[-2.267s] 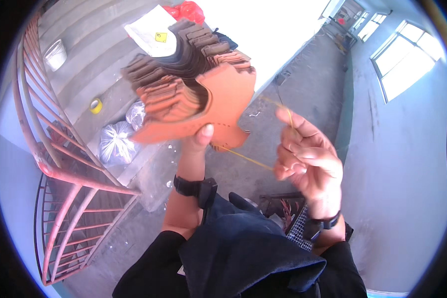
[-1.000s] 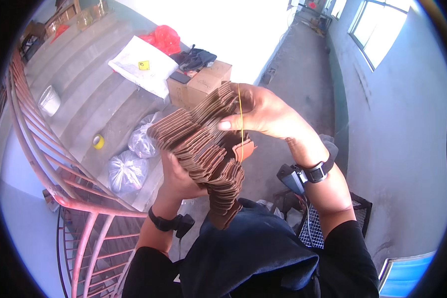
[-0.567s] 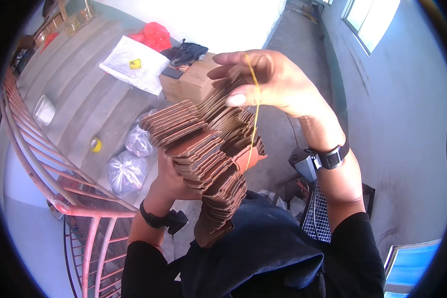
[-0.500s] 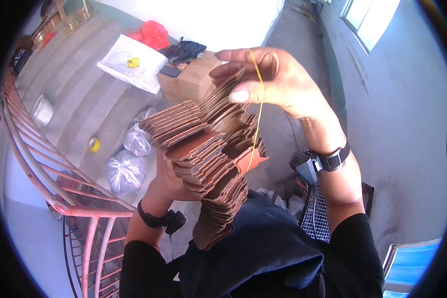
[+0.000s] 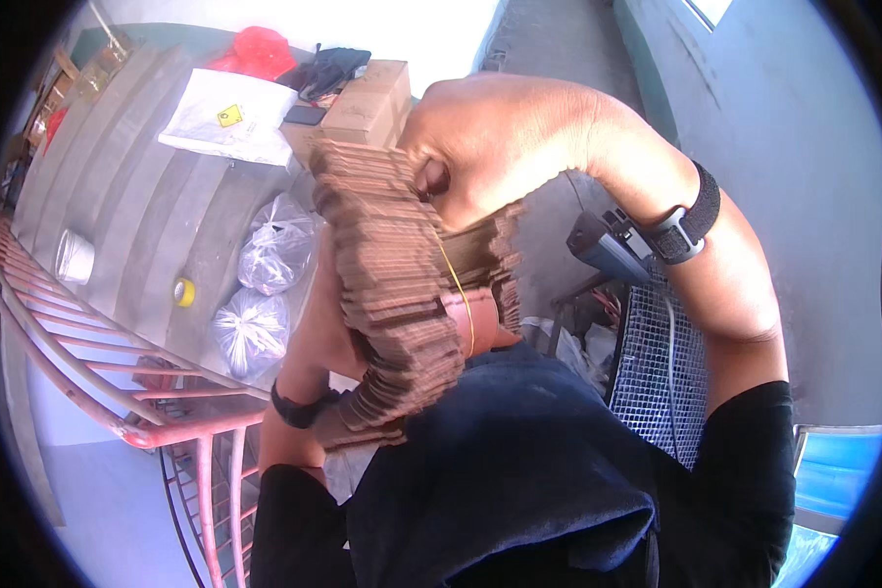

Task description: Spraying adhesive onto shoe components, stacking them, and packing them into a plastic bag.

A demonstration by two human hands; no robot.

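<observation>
A thick bundle of brown die-cut card pieces [image 5: 382, 245] is held up in front of my body, its layers fanned and slightly blurred. My left hand [image 5: 325, 318] grips it from the left; most of the fingers are hidden behind the layers. Over the bundle's far end, my right hand [image 5: 505, 147] is bent down with its fingers curled. A thin yellow rubber band [image 5: 458, 284] runs from under those fingers across the bundle to a reddish-brown flap on its near side. The band's far side is out of sight.
A red railing [image 5: 181, 429] curves along the left. Beyond stand clear plastic bags [image 5: 253, 331], a yellow tape roll [image 5: 183, 291], a white bucket [image 5: 74, 257], a white sack [image 5: 230, 116] and a cardboard box [image 5: 370, 103]. A black mesh crate [image 5: 657, 367] is at right.
My right hand has come down from above onto the bundle, its fingers going from spread to curled. The band, stretched up high before, now lies lower across the bundle, which has turned.
</observation>
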